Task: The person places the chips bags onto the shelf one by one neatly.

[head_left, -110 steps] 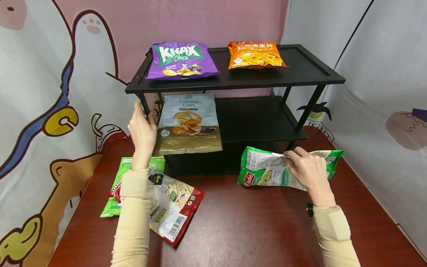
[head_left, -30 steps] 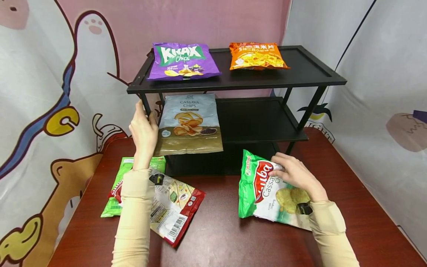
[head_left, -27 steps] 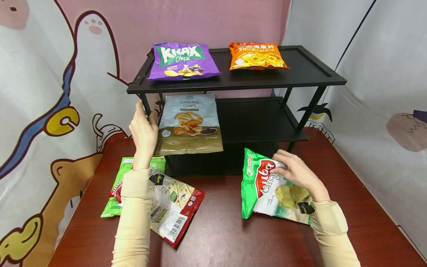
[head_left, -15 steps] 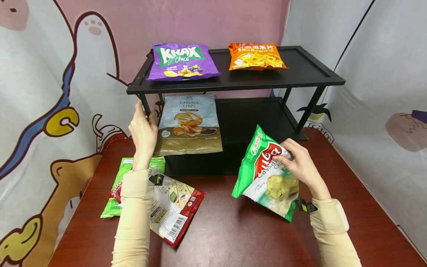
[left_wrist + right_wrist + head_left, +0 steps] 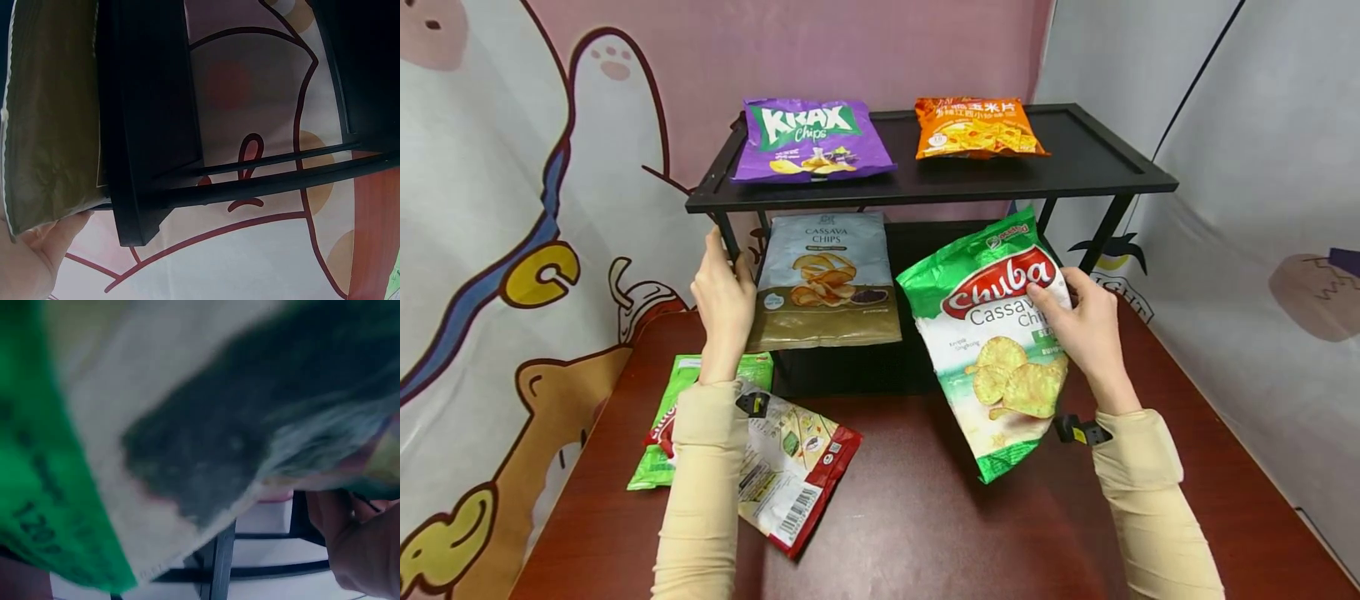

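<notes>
My right hand (image 5: 1086, 337) pinches the right edge of a green and white bag of cassava chips (image 5: 1000, 333), thumb on its front. The bag hangs tilted above the table, in front of the middle shelf; in the right wrist view the chip bag (image 5: 156, 425) fills most of the picture, blurred. My left hand (image 5: 724, 300) grips the front left post (image 5: 725, 233) of the black rack. Beside it, a blue and gold bag of cassava chips (image 5: 827, 283) lies on the left of the middle shelf. The left wrist view has my left hand (image 5: 37, 262) low under that bag's edge.
On the top shelf (image 5: 1105, 158) lie a purple chip bag (image 5: 812, 137) and an orange snack bag (image 5: 977, 129). A light green bag (image 5: 662, 462) and a red-edged bag (image 5: 797, 467) lie on the brown table (image 5: 910, 517), partly under my left arm.
My right hand has turned the green and white chip bag front side up and raised it off the table toward the middle shelf. My left hand stays on the rack post.
</notes>
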The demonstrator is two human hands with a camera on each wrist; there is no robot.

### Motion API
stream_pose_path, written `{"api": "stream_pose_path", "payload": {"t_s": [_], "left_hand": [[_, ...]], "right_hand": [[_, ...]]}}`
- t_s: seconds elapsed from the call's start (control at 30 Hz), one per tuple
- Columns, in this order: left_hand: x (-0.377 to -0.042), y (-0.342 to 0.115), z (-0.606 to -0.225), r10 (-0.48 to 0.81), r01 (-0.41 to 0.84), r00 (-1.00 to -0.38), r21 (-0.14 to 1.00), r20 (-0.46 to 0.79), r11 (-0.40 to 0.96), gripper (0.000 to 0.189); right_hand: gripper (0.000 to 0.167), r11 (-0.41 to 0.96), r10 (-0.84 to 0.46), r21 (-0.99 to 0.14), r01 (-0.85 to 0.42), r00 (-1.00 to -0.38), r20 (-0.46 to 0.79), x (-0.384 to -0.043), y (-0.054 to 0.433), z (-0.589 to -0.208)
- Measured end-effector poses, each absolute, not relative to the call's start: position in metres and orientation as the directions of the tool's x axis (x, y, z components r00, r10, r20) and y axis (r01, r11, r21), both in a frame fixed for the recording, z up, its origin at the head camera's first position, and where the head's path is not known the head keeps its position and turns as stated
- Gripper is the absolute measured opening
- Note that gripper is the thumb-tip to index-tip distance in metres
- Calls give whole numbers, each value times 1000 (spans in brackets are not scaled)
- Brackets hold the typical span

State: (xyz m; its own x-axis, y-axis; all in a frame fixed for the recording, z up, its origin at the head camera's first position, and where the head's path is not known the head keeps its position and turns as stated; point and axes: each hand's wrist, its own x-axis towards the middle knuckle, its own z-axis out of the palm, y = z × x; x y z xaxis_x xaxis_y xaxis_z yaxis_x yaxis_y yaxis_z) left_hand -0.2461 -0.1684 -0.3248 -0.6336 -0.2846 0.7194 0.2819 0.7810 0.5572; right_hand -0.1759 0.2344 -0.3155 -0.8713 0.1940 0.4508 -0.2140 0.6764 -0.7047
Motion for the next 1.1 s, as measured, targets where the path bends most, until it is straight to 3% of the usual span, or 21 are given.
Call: {"api": "stream_pose_path", "payload": {"t_s": [0.53,0.73,0.9,1.0,1.1], "left_hand": [[-246,-169,-326,-278,292,-622,546,732,785,32],[-246,-169,-325,-274,292,-615,537,739,792,32],[-246,-169,-324,-272,295,-620,539,736,789,32],[-246,-169,-325,-269,298,-625,542,733,786,32],[-246,-169,-325,-275,291,-630,549,726,784,33]], "right_hand": [[47,552,250,-833,-26,-948,195,-233,220,-301],[51,627,223,-779,-5,-957,186,-232,222,-301],[44,783,37,-583,-219,-918,395,-213,217,-294],[34,802,-184,-407,-437,-829,528,-194,212,-296],[37,759,-390,-258,-597,-736,553,-173,206,-302]]}}
